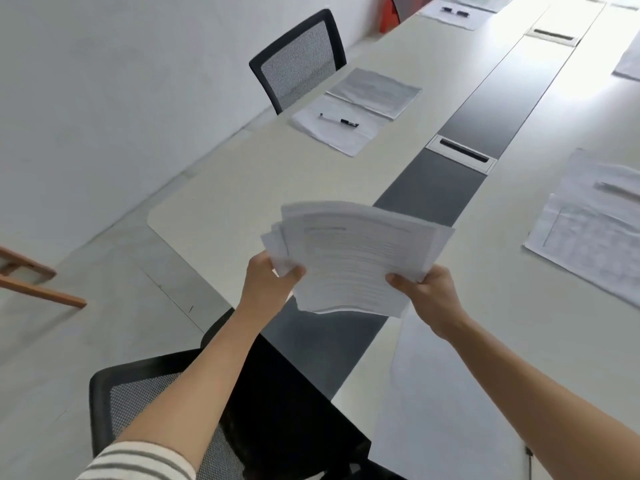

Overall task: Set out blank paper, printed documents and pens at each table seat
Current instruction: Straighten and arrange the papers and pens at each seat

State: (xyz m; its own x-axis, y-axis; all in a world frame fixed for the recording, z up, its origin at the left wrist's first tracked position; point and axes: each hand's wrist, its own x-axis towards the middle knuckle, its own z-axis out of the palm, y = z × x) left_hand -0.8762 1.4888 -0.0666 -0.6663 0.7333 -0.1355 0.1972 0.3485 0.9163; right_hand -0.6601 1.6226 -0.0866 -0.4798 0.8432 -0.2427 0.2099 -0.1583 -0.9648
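Left grip (pixel 273 275) and right grip (pixel 427 294) each pinch an edge of the papers (pixel 356 254), fanned above the bench (pixel 242 188) end. A pen (pixel 341 120) lies on a sheet (pixel 343 142) farther along.

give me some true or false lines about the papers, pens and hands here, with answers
1. The left hand and right hand both grip the stack. True.
2. The stack lies flat on the table. False: it is held in the air above it.
3. A pen lies on a sheet by the chair. True.
4. The stack's top page is blank. False: it bears printed lines.
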